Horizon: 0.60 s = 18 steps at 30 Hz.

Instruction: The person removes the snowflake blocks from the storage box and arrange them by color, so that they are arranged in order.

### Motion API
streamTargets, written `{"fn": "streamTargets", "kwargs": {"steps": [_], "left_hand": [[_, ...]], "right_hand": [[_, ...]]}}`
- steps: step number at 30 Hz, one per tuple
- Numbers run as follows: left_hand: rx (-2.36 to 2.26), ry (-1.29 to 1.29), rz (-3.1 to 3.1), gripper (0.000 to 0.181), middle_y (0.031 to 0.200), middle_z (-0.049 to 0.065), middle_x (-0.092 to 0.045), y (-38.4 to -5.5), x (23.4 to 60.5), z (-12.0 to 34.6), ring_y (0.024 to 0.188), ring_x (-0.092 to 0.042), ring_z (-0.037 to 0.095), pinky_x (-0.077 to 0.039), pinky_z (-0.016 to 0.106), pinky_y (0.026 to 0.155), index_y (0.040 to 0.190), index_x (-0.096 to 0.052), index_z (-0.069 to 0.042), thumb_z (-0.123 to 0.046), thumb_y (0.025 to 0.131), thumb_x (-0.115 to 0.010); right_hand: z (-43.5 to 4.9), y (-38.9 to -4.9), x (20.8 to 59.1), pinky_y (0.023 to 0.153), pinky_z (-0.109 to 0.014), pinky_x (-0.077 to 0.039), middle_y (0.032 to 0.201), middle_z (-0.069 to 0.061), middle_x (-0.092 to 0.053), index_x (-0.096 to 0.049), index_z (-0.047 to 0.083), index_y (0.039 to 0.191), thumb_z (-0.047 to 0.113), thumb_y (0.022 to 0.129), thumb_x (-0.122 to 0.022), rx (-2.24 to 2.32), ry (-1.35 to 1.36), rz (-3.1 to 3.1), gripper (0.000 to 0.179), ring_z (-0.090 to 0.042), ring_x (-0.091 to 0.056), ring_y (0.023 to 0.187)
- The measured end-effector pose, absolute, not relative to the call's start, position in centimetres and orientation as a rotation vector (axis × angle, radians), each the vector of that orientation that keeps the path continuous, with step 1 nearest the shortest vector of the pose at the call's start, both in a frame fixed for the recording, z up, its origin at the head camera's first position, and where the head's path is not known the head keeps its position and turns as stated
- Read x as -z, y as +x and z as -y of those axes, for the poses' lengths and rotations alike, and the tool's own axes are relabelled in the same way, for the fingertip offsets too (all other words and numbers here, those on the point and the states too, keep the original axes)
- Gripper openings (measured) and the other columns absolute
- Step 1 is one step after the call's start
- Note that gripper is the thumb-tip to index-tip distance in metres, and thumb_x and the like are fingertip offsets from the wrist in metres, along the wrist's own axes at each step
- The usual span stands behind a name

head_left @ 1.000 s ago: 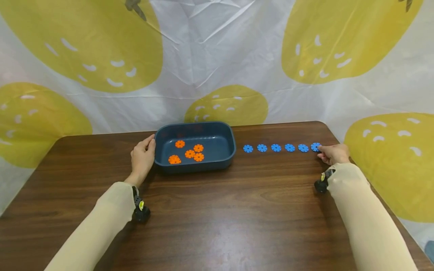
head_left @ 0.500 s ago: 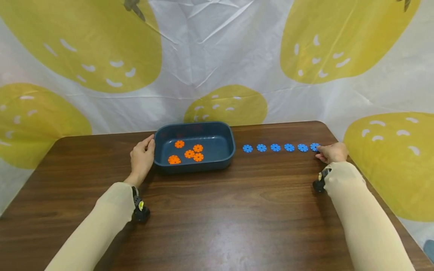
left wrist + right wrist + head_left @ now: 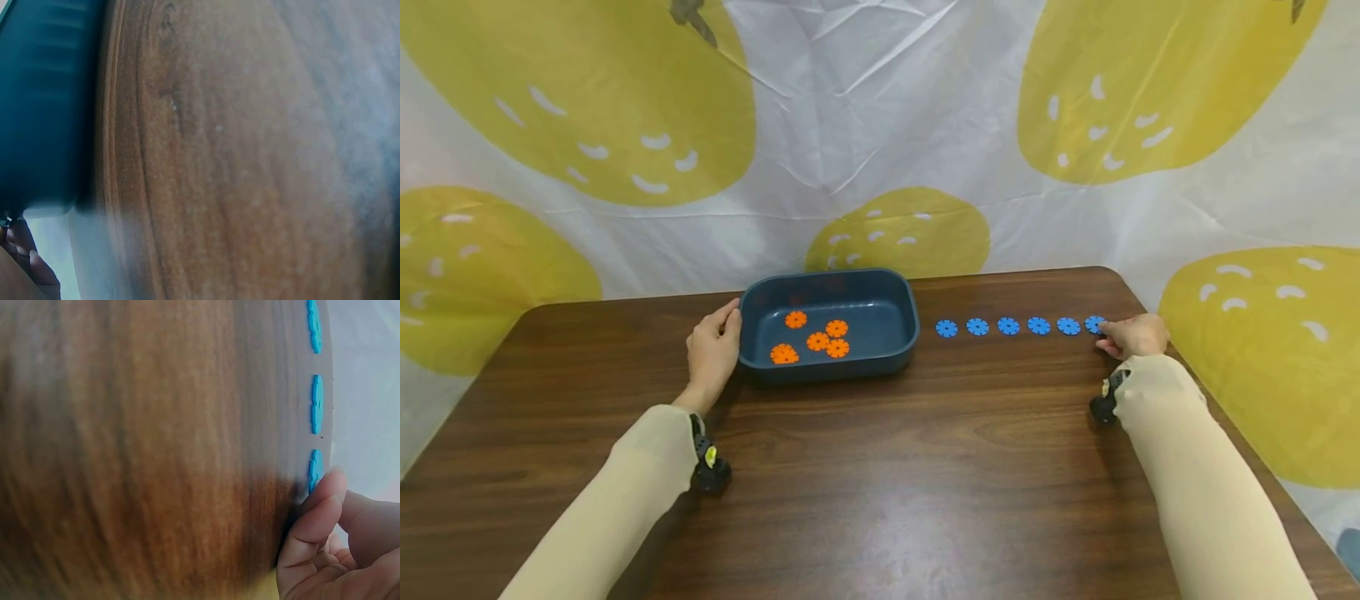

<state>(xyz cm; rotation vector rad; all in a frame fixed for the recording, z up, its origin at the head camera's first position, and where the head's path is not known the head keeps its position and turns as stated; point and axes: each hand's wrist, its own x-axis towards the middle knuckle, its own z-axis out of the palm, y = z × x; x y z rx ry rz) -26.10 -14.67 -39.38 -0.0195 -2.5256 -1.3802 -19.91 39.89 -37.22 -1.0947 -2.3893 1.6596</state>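
Observation:
At the left end of the dark blue basin (image 3: 880, 329), my left hand (image 3: 713, 346) touches the outer wall with its fingers near the rim. The left wrist view shows those fingers (image 3: 40, 269) below the basin's corner. Inside the basin lie several orange notched discs (image 3: 795, 319). To its right, several blue notched discs (image 3: 977, 327) lie flat in a row on the table. My right hand (image 3: 1135, 336) rests an extended finger on the rightmost blue disc (image 3: 1093, 324), partly covering it. In the right wrist view, fingertips overlap this blue disc (image 3: 314, 470).
The brown wooden table (image 3: 887, 475) has rounded back corners. A white curtain (image 3: 685, 242) with yellow fruit prints hangs behind it and along the right. The basin stands near the table's back edge.
The right hand has shifted slightly left, its finger staying on the rightmost blue disc. The left hand keeps its place at the basin. The whole view has drifted a little.

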Motion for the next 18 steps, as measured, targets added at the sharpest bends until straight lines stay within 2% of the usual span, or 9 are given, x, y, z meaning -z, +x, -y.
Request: {"fn": "streamTargets", "kwargs": {"steps": [18], "left_hand": [[1.357, -0.005, 2.522, 0.039, 0.127, 0.020, -0.057, -26.21, 39.37, 14.62, 0.120, -0.049, 0.036, -0.034, 0.049, 0.103, 0.134, -0.054, -0.009, -0.026, 0.100, -0.044]], "right_hand": [[-39.61, -19.72, 36.98, 0.047, -0.017, -0.050, 0.042, 0.006, -0.055, -0.053, -0.002, 0.090, 0.009, 0.091, -0.056, -1.660, -1.085, 2.385, 0.011, -0.001, -0.057, 0.040]]}}
